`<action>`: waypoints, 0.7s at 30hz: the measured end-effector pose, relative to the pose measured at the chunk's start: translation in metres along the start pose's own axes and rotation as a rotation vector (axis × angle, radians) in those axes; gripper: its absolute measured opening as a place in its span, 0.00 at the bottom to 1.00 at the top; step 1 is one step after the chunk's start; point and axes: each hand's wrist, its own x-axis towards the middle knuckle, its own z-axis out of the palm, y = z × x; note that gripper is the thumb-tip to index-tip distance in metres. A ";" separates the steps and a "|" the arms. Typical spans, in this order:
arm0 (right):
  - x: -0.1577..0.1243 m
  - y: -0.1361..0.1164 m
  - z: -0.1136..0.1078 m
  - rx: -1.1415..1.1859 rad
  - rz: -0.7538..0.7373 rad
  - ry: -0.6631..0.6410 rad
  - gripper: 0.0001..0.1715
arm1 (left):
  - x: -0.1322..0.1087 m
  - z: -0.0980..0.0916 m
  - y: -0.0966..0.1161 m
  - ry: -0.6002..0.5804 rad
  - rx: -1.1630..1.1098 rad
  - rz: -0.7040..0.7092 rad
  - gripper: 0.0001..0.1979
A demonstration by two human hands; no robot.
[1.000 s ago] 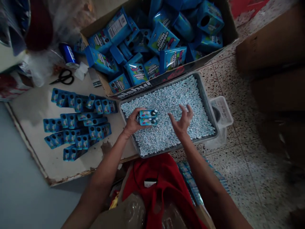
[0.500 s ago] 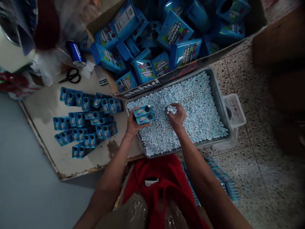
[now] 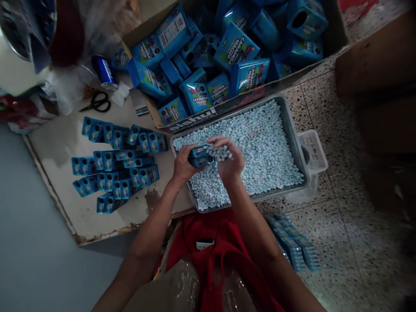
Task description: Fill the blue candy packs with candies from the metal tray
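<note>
Candy tray: grey rectangular tray (image 3: 292, 130), filled with small pale-blue and white candies (image 3: 253, 160); landmark for all places below.
Left hand: wrapped around the small blue display boxes (image 3: 199, 162), thumb and fingers on opposite sides; left hand (image 3: 183, 167) is over the tray's left end.
Display boxes, position: two side by side, above the candies at the tray's left end, beside the right fingers; one round opening shows at the right end, the other is hidden by the right hand.
Right hand: cupped and loaded with a handful of candies (image 3: 219, 151); right hand (image 3: 232, 165) is over the tray, left of its centre, just beside the boxes. Contact cannot be told.
Box handling: probably light, thin-walled and fairly stiff; glossy print may slip, and firm pressure could dent it. Grip the long sides, clear of the openings.
Candy handling: probably hard, smooth and prone to rolling; support from below in closed fingers.
Standing boxes: rows of like boxes (image 3: 104, 160) on the table (image 3: 82, 216), left of the tray.
Bulk carton: cardboard carton (image 3: 240, 99) of larger blue "Caramelo Macizo" boxes (image 3: 196, 97), along the tray's far side.
Scissors: black-handled scissors (image 3: 101, 103), beyond the tray's far left corner.
</note>
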 end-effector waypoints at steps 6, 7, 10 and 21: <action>-0.012 0.000 -0.013 -0.153 -0.076 0.032 0.27 | -0.001 0.005 0.000 0.057 -0.067 0.042 0.39; -0.015 -0.001 -0.026 -0.172 -0.055 0.089 0.28 | -0.002 0.004 -0.002 0.022 -0.102 0.045 0.40; -0.027 -0.002 -0.071 -0.286 0.081 0.353 0.26 | -0.004 0.005 -0.013 0.023 -0.207 -0.016 0.42; -0.049 0.008 -0.121 -0.400 0.235 0.589 0.20 | -0.020 0.034 -0.015 -0.069 -0.514 -0.114 0.47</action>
